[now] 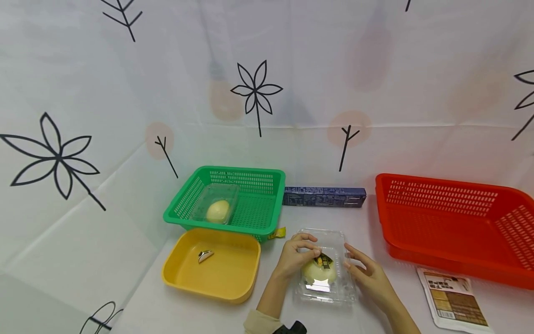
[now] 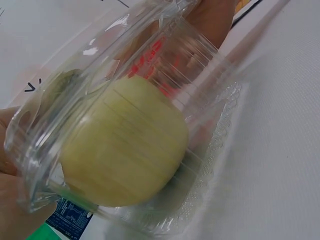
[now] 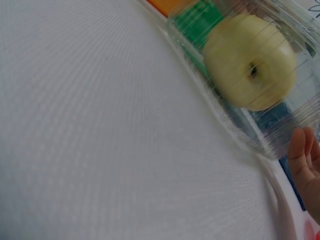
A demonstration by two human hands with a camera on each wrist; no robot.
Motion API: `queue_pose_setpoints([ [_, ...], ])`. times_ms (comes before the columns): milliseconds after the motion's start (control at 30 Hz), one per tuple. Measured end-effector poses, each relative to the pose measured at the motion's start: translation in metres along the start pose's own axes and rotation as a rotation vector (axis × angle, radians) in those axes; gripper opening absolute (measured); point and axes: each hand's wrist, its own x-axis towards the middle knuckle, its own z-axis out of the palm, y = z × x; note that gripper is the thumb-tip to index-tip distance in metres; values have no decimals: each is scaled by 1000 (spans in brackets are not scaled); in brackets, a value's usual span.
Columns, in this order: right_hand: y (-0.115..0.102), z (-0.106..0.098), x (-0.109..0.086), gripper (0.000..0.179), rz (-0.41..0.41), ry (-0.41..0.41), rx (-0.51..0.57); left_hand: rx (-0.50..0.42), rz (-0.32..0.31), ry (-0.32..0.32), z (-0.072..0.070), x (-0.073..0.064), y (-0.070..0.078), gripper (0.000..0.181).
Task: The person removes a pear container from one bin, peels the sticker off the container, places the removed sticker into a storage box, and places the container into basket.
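A clear plastic clamshell box (image 1: pixel 327 297) rests closed on the white table with a pale yellow-green apple (image 1: pixel 314 273) inside. On its lid is a small black-and-yellow label (image 1: pixel 324 260). My left hand (image 1: pixel 295 255) reaches over the box from the left, pinching the label's upper edge between thumb and index finger. From the right, my right hand (image 1: pixel 371 278) touches the box's side with nearly straight fingers. In the left wrist view the apple (image 2: pixel 125 142) shows through the ridged wall; the right wrist view shows right-hand fingers (image 3: pixel 300 155) against the box.
At the back left, a green basket (image 1: pixel 275 204) holds another boxed apple (image 1: pixel 218 211). A yellow tray (image 1: pixel 225 278) in front contains a small label-like scrap (image 1: pixel 205 255). There are also a dark blue carton (image 1: pixel 325 197), a red basket (image 1: pixel 442 257) and a brown-and-white packet (image 1: pixel 454 299).
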Motion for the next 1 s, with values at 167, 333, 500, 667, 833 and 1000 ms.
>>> queue_pose_setpoints([
  [167,0,0,0,50,14,3,-13,-12,-7,-11,-1,5,-20,15],
  [333,0,0,1,51,21,4,-8,-37,-11,-13,-2,8,-32,15],
  [500,-1,0,1,51,27,8,-13,-78,0,-33,-3,9,-33,17],
  [667,-2,0,0,52,33,10,-10,-107,3,-51,-4,9,-33,18],
  [833,-2,1,1,51,21,18,-12,-136,28,-69,-6,8,-34,20],
  [1000,-2,1,0,51,22,18,-6,-171,54,-78,-7,7,-36,20],
])
